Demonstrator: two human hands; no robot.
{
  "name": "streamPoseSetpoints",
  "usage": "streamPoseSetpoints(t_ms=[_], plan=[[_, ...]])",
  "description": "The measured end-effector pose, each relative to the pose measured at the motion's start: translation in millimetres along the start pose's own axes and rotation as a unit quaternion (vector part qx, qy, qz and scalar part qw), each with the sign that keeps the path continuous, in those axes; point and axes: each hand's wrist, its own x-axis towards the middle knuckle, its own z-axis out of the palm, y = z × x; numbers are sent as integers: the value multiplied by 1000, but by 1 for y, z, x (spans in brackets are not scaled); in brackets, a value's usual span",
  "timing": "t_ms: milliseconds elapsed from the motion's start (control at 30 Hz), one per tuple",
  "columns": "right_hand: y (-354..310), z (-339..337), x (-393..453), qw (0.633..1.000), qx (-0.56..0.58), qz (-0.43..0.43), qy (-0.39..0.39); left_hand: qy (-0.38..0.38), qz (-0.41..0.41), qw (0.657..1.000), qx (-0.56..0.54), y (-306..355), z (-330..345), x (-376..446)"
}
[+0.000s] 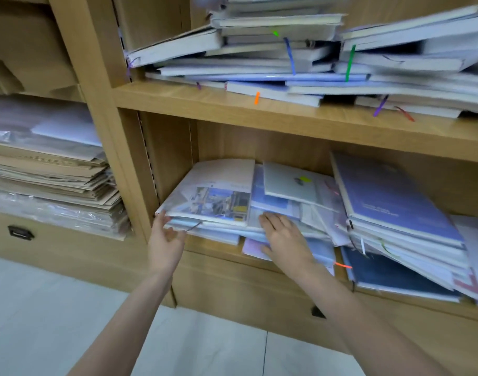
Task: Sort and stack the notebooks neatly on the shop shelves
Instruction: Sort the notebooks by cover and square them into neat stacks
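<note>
- The notebooks are on the lower shelf (pixel 213 246) of a wooden shop shelf unit, in messy heaps that slide over each other.
- The left hand (pixel 166 236) is at the left front corner of the left pile (pixel 210 210). Its fingers look loosely spread and touch the edges of the books. I cannot tell for sure if it has hold of one.
- The right hand (pixel 284 237) lies flat on the middle books, fingers straight, pressing down.
- The top book of the left pile is a notebook with a photo cover (pixel 219 203).
- A purple notebook (pixel 392 199) tops a tilted pile on the right, and more messy notebooks (pixel 286 50) fill the upper shelf.
- The covers look smooth and shiny, so I think they will slip easily.
- One book is likely light and a bit bendy, but a whole pile will be heavy.
- I would take hold with a hand on each side of the pile, push the edges even, and lift only a few at once.
</note>
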Motion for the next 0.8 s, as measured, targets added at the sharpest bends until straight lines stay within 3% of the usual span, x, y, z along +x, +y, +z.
streamPoseSetpoints(t_ms=[133, 433, 633, 700, 800], plan=[[-4, 3, 13, 997, -57, -12, 55, -41, 76, 980, 180, 0, 4, -12], [-12, -25, 25, 994, -112, 15, 14, -81, 39, 979, 184, 25, -12, 9], [-2, -50, 31, 998, -32, 6, -56, -73, -8, 973, 218, 45, -16, 33], [-1, -53, 31, 998, -33, 12, -55, -71, 11, 969, 236, 47, -15, 24], [2, -65, 31, 998, -27, 24, -49, -35, 76, 936, 341, 61, -8, 18]])
